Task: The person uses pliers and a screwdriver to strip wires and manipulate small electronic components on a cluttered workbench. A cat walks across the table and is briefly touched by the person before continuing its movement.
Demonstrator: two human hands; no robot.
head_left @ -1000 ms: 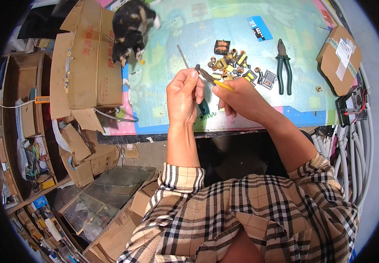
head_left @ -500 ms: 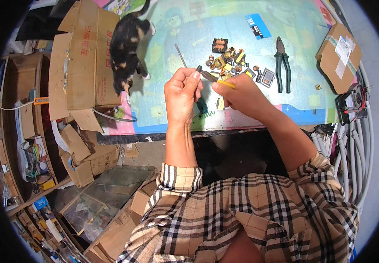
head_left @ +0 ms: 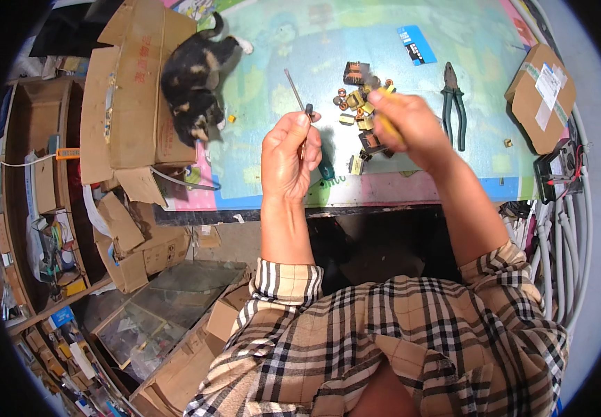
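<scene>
At a table covered with a printed sheet, a person in a plaid shirt raises a small dark component at the centre of the frame. The left hand has its grip pinching the piece between thumb and fingers, apparently to leave the upper end exposed. Right of centre, the grip of the right hand is wrapped around yellow-handled pliers; their blurred tips hide whether the jaws are parted. A pile of coils and transformers sits just beyond the hands, seemingly for easy reach. A green-handled screwdriver passes behind the left hand, and green-handled combination pliers lie at upper right, apparently set aside. At upper left, a dark, mottled cat noses down beside a cardboard box, well apart from the pile.
</scene>
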